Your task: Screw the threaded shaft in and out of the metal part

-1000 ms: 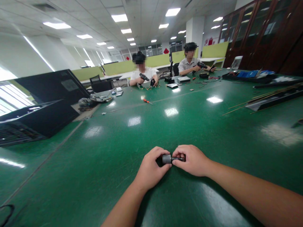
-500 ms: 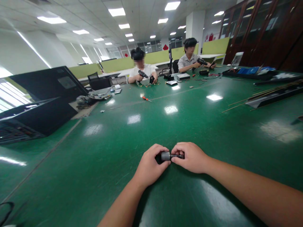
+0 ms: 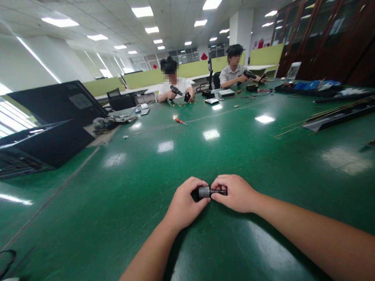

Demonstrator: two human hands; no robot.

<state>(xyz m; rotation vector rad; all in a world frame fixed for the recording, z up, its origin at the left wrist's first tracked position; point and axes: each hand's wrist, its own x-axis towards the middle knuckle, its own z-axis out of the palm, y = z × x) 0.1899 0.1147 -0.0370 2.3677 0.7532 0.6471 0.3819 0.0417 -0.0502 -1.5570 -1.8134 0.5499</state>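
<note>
Just above the green table (image 3: 140, 187), both hands meet around a small grey metal cylinder (image 3: 204, 191) with a thin, dark, ridged shaft (image 3: 217, 191). It looks like a small motor, but its exact kind is unclear. My left hand (image 3: 185, 203) curls around the cylinder, thumb on the near side and fingers on the far side. Around the shaft's right end closes my right hand (image 3: 236, 194), its fingertips close to the cylinder. The cylinder's left end lies in shadow inside my left hand, and the shaft's tip is partly covered.
A red-handled screwdriver (image 3: 179, 121) lies farther off. Computer cases (image 3: 43, 144) stand at left. Two people sit opposite, holding power drills (image 3: 175, 90). At right are thin rods on a metal channel (image 3: 328, 123) and a black tray (image 3: 288, 90) with blue items.
Hands and cylinder keep nearly the same pose. The whole view has shifted very slightly.
</note>
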